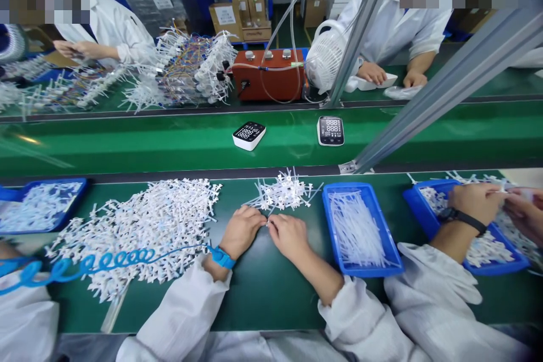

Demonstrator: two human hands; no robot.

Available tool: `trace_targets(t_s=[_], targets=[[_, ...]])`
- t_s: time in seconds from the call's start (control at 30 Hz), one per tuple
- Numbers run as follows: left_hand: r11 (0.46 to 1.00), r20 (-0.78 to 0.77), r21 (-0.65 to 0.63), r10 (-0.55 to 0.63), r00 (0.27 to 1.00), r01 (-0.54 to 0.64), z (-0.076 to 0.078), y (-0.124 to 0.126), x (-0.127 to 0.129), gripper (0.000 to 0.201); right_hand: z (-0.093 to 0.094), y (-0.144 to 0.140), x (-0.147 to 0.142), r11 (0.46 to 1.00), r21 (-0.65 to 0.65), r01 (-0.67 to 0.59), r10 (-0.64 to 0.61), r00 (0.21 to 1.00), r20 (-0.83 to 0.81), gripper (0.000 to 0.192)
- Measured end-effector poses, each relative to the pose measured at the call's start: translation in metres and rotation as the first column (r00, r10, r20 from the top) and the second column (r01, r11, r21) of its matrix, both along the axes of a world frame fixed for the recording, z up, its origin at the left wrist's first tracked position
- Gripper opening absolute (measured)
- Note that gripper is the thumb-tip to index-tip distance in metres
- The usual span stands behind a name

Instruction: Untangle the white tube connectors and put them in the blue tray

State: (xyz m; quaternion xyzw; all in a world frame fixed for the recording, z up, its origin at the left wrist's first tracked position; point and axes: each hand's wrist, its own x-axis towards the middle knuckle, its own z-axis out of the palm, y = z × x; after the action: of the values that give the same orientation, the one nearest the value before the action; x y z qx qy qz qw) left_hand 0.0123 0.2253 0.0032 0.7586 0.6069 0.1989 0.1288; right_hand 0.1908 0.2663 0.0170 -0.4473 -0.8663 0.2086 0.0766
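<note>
A large heap of white plastic connectors [139, 232] lay on the green worktop [263, 283] left of the left hand [240, 231]. The left hand and right hand [289, 236] met fingertip to fingertip, pinching a small white connector piece [267, 223] between them. Just beyond the hands sat a smaller pile of fitted pieces [283, 191]. Right of the right hand stood a blue tray of thin white tubes [358, 232].
</note>
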Motion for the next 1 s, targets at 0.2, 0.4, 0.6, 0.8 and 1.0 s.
trace_targets(t_s=[0.2,0.4,0.6,0.8,1.0], targets=[[1.000,0.010,0.021,0.019,1.000,-0.019,-0.003,-0.002,-0.004,0.020,0.001,0.001,0.000,1.000,-0.014,0.014,-0.014,1.000,0.009,0.019],[0.999,0.017,-0.003,0.042,0.999,-0.042,-0.005,-0.002,-0.004,0.018,0.003,0.001,-0.003,0.999,-0.032,0.021,-0.020,0.999,0.033,0.022],[0.997,0.067,0.030,0.063,0.996,-0.065,-0.007,-0.001,-0.004,0.015,0.003,0.001,-0.004,1.000,-0.023,0.012,-0.012,0.999,0.034,0.019],[0.998,-0.037,0.023,0.066,0.997,-0.065,-0.003,-0.002,0.002,0.018,0.002,0.001,-0.004,1.000,-0.031,0.004,-0.003,0.999,0.045,0.018],[0.997,-0.084,-0.024,0.067,0.994,-0.070,0.000,0.000,0.007,0.019,0.001,0.002,-0.004,1.000,-0.015,0.001,0.000,1.000,0.031,0.020]])
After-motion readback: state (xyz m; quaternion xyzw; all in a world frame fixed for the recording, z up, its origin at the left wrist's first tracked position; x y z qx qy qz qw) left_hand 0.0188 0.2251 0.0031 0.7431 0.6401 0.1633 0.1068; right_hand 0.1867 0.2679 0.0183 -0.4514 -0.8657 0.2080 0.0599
